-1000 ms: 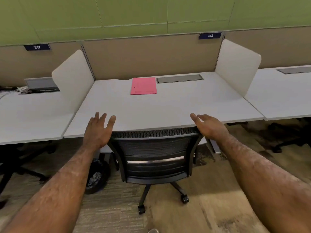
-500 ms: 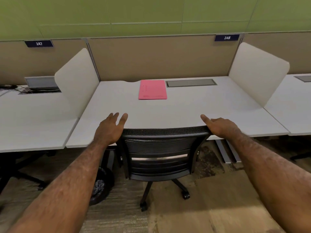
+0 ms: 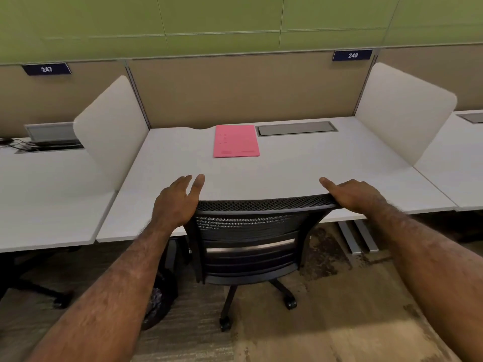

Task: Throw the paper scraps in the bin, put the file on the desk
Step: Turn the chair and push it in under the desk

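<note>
A pink file (image 3: 236,141) lies flat at the back middle of the white desk (image 3: 287,168). Under the desk's left side a dark round bin (image 3: 159,301) stands on the floor, half hidden by my left forearm, with something crumpled inside. No loose paper scraps are in sight. My left hand (image 3: 177,202) is open, its palm against the left top corner of the black mesh chair back (image 3: 251,226). My right hand (image 3: 352,194) lies over the right top corner, thumb stretched along the edge and fingers curled down behind it.
The chair is pushed in against the desk's front edge on castors. White curved dividers (image 3: 112,142) (image 3: 402,113) flank the desk. A grey cable hatch (image 3: 296,128) sits beside the file. Neighbouring desks stand left and right, and metal desk legs (image 3: 358,236) stand right of the chair.
Both hands have come in onto the top corners of the chair back. The right hand's fingers went from spread to curled over the edge. The view has drawn closer to the desk.
</note>
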Demonstrator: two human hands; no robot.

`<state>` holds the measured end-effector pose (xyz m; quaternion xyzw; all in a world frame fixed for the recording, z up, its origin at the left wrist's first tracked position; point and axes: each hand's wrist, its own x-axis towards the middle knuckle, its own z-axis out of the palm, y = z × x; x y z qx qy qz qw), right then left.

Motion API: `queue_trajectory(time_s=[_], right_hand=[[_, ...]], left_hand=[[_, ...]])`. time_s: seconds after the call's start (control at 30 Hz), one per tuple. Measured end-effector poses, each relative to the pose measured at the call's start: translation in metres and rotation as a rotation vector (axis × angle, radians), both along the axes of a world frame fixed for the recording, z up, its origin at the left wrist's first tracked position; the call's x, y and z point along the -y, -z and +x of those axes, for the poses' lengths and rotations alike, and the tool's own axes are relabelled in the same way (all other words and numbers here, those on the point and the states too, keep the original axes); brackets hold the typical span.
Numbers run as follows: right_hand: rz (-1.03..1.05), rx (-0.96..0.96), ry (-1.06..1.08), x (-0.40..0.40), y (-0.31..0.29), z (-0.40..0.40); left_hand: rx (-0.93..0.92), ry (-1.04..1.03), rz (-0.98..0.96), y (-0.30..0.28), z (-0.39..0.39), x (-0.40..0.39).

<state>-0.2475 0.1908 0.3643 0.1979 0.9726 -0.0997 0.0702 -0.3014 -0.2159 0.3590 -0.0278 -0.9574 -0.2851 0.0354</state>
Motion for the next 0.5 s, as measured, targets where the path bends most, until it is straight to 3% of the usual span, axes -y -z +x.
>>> queue_trajectory(time_s=[0.5], right_hand=[[0.037, -0.011, -0.026, -0.01, 0.003, 0.009]], left_hand=[[0.015, 0.011, -0.027, -0.002, 0.021, -0.007]])
